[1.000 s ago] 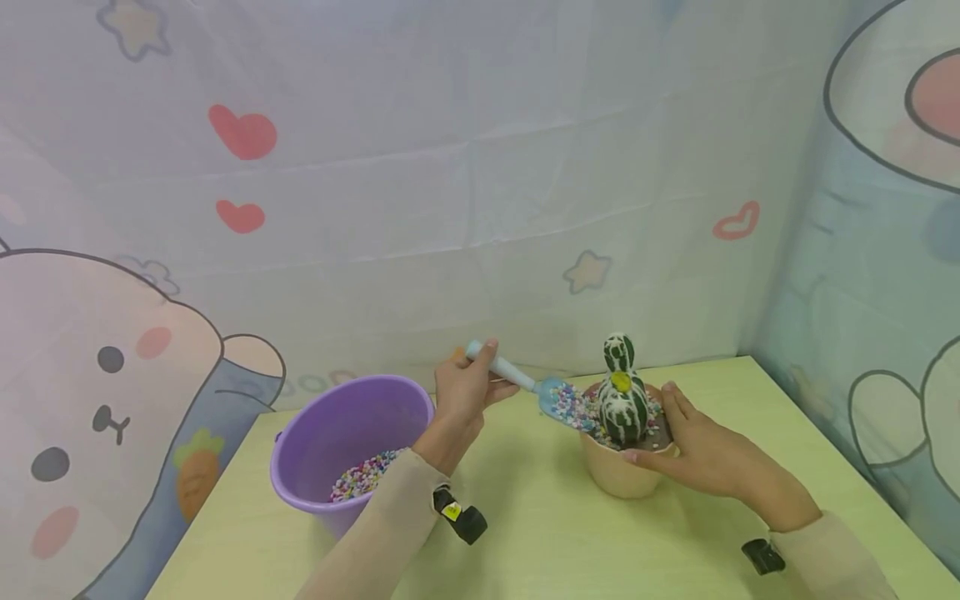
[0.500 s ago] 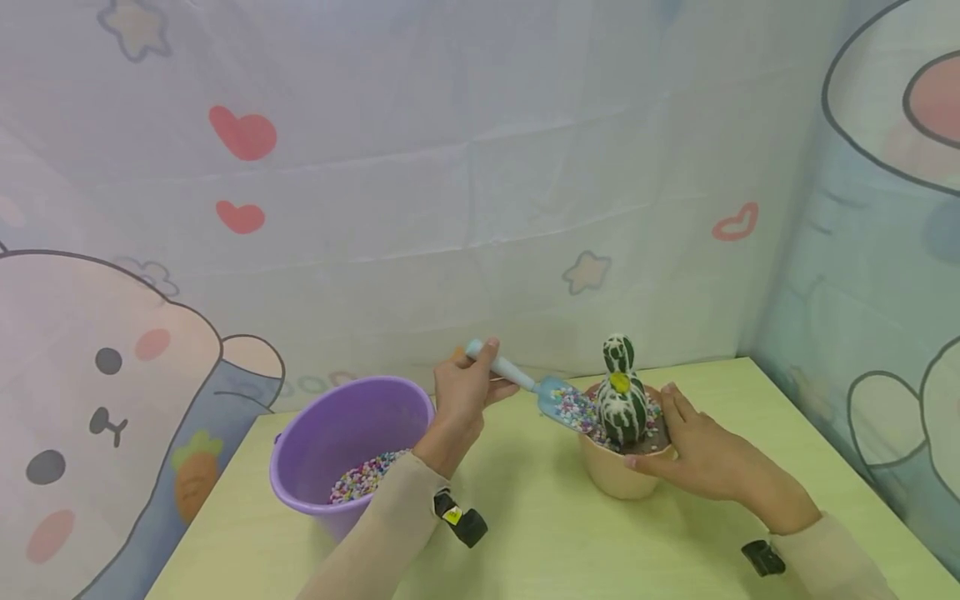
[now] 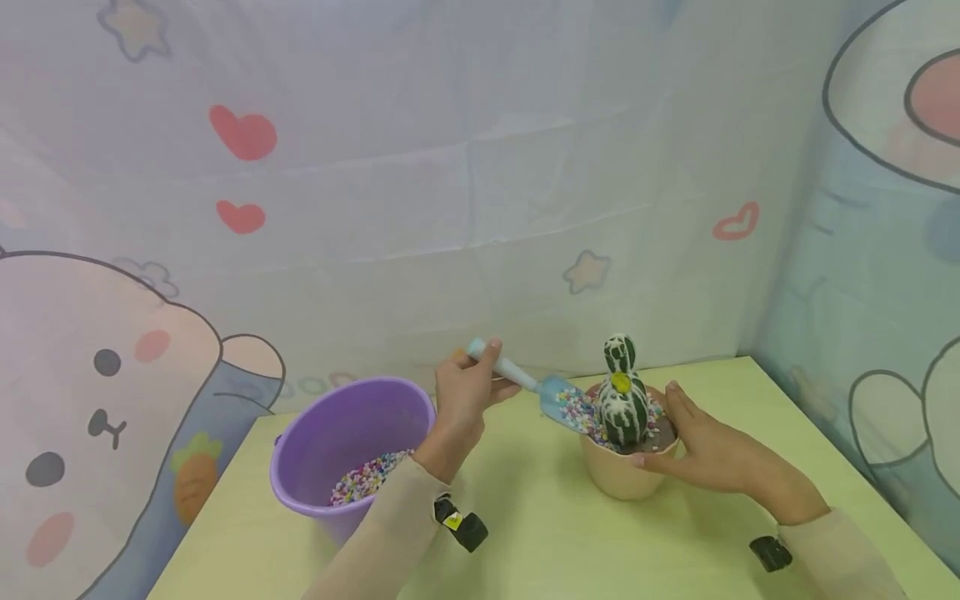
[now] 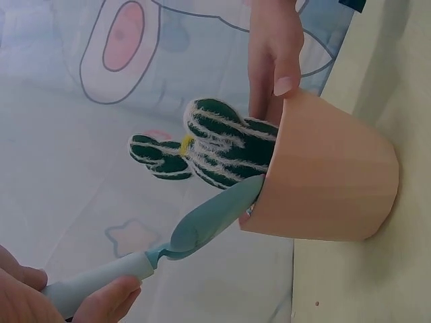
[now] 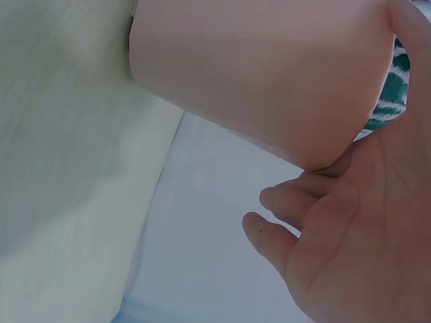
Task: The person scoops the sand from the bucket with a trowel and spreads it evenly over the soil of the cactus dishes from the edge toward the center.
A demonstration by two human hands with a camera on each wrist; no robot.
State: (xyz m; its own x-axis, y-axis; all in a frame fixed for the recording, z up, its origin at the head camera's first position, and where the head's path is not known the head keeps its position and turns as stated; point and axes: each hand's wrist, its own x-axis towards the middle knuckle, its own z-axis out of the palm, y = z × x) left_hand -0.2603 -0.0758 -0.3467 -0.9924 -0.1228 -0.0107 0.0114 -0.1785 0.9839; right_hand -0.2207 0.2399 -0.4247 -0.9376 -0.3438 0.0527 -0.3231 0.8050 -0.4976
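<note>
My left hand (image 3: 463, 392) grips the pale blue handle of a small toy shovel (image 3: 560, 400). Its blade tilts down to the left rim of a peach flowerpot (image 3: 621, 475), with small multicoloured pellets (image 3: 573, 408) on it. In the left wrist view the tip of the shovel (image 4: 219, 212) meets the rim beside a striped green and white cactus (image 4: 232, 148). The cactus stands in brown filling partly covered with pellets. My right hand (image 3: 712, 450) holds the pot from the right, thumb at the front rim and fingers behind; the right wrist view shows two fingers loose below the rim.
A purple bucket (image 3: 360, 408) with more pellets (image 3: 363, 479) inside stands at the left, partly behind my left forearm. The pale yellow table (image 3: 525, 533) ends at a printed cloth backdrop (image 3: 480, 217) behind and to the right.
Pellets have slid down the shovel toward the pot, leaving more of the upper blade bare. My right hand has shifted slightly to the right along the rim; the left hand is almost still.
</note>
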